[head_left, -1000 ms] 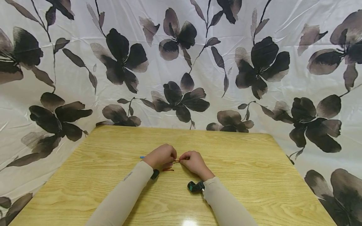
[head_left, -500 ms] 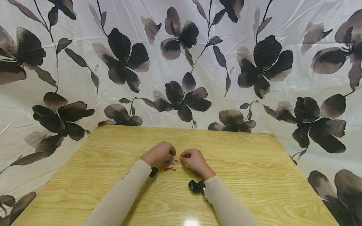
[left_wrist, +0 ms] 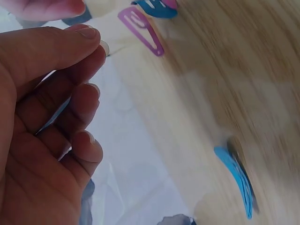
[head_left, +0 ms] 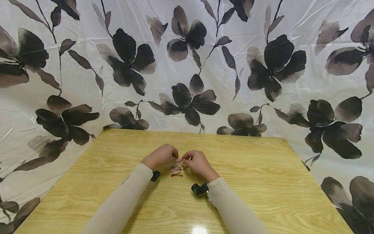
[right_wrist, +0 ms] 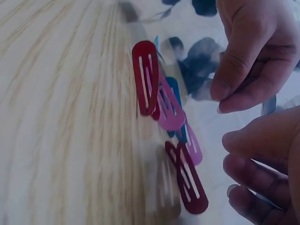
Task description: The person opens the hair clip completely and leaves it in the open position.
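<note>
Snap hair clips lie in a loose row on the table. Nearest is a red clip (head_left: 176,174), then a pink clip (right_wrist: 169,105), a blue clip (right_wrist: 173,86) and a far pink clip (left_wrist: 140,32). A second dark red clip (right_wrist: 187,178) lies to their right. My left hand (head_left: 163,156) hovers at the row's far end, thumb and forefinger close together with nothing seen between them. Opposite it, my right hand (head_left: 198,164) has its loosely bent fingers by the far pink clip, apparently without holding it.
A single blue clip (left_wrist: 236,180) lies apart on the table, hidden by the left arm in the head view. The wooden table (head_left: 248,188) ends at a white floral cloth (head_left: 187,65) behind. A small dark camera (head_left: 199,188) hangs at the right wrist.
Both hands have moved farther from me, away from the dark red clip they were around, to the far pink clip. More of the row shows. The head view shifted slightly.
</note>
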### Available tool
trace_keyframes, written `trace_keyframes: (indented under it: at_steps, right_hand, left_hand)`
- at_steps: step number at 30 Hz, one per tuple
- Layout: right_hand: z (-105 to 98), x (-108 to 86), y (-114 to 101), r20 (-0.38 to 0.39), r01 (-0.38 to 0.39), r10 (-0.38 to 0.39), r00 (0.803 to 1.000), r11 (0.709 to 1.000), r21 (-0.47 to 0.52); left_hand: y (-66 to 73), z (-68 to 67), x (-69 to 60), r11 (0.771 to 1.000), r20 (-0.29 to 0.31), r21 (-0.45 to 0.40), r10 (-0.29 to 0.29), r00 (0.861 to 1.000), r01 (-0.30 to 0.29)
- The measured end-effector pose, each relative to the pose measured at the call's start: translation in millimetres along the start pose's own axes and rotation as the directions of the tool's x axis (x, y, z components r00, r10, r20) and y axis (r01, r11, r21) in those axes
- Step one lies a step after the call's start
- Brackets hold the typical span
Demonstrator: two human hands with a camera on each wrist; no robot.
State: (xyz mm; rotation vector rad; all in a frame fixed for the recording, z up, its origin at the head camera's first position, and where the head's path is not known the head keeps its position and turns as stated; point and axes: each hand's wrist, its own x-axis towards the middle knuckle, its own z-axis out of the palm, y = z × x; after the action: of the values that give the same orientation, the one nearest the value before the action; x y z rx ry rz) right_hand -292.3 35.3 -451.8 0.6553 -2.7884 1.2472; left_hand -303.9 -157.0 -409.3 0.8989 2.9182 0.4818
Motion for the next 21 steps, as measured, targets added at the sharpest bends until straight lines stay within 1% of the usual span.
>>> trace_keyframes:
  at_steps: [2,7,10,15,21]
  right_hand:
    - [1.1,2.5,-2.6,0.004,0.015,-0.015,1.0,1.0,-0.02]
    - [4.1,8.7,-9.2,0.014,0.052,-0.052,0.999,0.998,-0.036]
    - [7.0,13.0,-13.1,0.018,0.062,-0.062,0.998,0.997,-0.045]
    - [12.1,19.0,-19.9,0.045,0.059,-0.057,0.997,0.998,-0.025]
    - [17.6,25.0,-28.9,0.066,0.078,-0.074,0.995,0.995,-0.063]
  left_hand:
    - [-1.1,-3.7,-3.2,1.0,-0.002,0.008,0.008,1.0,-0.008]
    - [-4.9,-11.3,-9.6,1.0,-0.003,0.022,0.015,1.0,-0.015]
    - [-9.6,-12.9,-10.7,1.0,0.001,0.022,0.007,1.0,-0.007]
    - [-19.9,-14.0,-14.5,1.0,0.002,0.019,-0.009,1.0,0.008]
    - [-31.3,-18.1,-22.9,0.999,0.007,0.002,-0.038,0.999,0.038]
